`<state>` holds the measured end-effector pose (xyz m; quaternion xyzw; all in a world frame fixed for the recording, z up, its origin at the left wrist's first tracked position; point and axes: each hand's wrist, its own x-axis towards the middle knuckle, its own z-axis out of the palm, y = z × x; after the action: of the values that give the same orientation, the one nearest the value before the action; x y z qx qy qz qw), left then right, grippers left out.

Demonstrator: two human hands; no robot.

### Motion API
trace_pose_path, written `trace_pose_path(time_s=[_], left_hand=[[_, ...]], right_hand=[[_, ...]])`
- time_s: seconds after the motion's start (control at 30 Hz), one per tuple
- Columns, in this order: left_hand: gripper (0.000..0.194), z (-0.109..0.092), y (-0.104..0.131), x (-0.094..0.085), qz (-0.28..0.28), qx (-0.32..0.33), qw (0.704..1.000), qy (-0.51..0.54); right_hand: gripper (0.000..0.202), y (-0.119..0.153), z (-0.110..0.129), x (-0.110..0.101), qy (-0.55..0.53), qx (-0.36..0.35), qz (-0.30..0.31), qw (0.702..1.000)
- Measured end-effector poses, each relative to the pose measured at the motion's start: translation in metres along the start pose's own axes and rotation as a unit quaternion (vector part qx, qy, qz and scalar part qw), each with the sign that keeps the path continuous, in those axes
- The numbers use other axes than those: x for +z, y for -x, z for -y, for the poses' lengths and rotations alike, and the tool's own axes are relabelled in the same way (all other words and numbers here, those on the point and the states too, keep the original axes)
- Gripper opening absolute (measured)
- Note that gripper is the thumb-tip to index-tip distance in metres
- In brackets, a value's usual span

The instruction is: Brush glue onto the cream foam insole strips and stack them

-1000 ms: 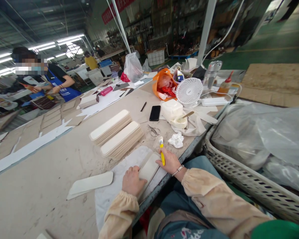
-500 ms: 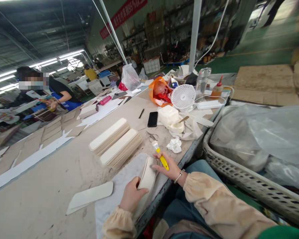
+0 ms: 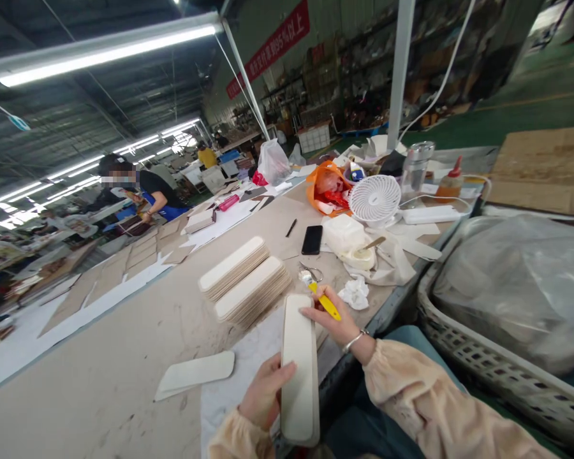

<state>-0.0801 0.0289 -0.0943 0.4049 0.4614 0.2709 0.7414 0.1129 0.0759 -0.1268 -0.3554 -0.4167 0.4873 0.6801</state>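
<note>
My left hand (image 3: 266,386) grips a small stack of long cream strips with rounded ends (image 3: 297,363), its thumb on the top face. The strips are held up at the table's edge, the long side pointing toward me. In my right hand (image 3: 338,322) is a paintbrush with a yellow handle (image 3: 333,310), and a fingertip of that hand touches the strips' far end. The brush's pale bristles lie close to a pair of scissors (image 3: 316,274). Two tall rows of similar strips (image 3: 253,296) stand beyond my hands. A few loose strips (image 3: 196,375) lie to the left.
A white cloth-like sheet (image 3: 242,363) lies under my hands. Nearby are a phone (image 3: 312,240), crumpled tissue (image 3: 354,292), a white tub (image 3: 361,257), a small fan (image 3: 375,199) and a glue bottle (image 3: 451,180). A plastic basket (image 3: 488,357) borders the right side; a co-worker (image 3: 155,194) stands across the table.
The strips have been raised and turned more upright, with their broad face now toward me. My view has shifted left and up; both hands keep their hold.
</note>
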Motion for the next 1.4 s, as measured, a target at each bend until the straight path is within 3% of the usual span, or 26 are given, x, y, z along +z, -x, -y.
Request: trace_pose_path(time_s=[0.13,0.3,0.47,0.7,0.9,1.4], left_hand=[[0.046,0.027,0.006,0.008,0.011,-0.129,0.978,0.166],[0.053,0.049,0.018,0.013,0.055,-0.196,0.965,0.168],[0.038,0.055,0.027,0.021,0.013,-0.159,0.981,0.106],[0.042,0.058,0.029,0.029,-0.028,-0.141,0.987,0.072],[0.047,0.065,0.030,0.029,-0.033,-0.131,0.988,0.075],[0.049,0.081,0.029,0.026,-0.023,-0.107,0.992,0.062]], right_hand=[[0.043,-0.003,-0.008,-0.016,0.004,0.014,-0.045,0.999],[0.042,-0.006,-0.020,-0.033,0.044,-0.008,-0.055,0.998],[0.042,-0.005,-0.021,-0.035,0.033,-0.002,-0.043,0.999],[0.041,-0.002,-0.024,-0.036,0.055,-0.001,-0.057,0.997],[0.042,0.001,-0.024,-0.034,0.063,0.031,-0.049,0.996],[0.043,0.003,-0.021,-0.035,0.052,0.022,-0.030,0.998]])
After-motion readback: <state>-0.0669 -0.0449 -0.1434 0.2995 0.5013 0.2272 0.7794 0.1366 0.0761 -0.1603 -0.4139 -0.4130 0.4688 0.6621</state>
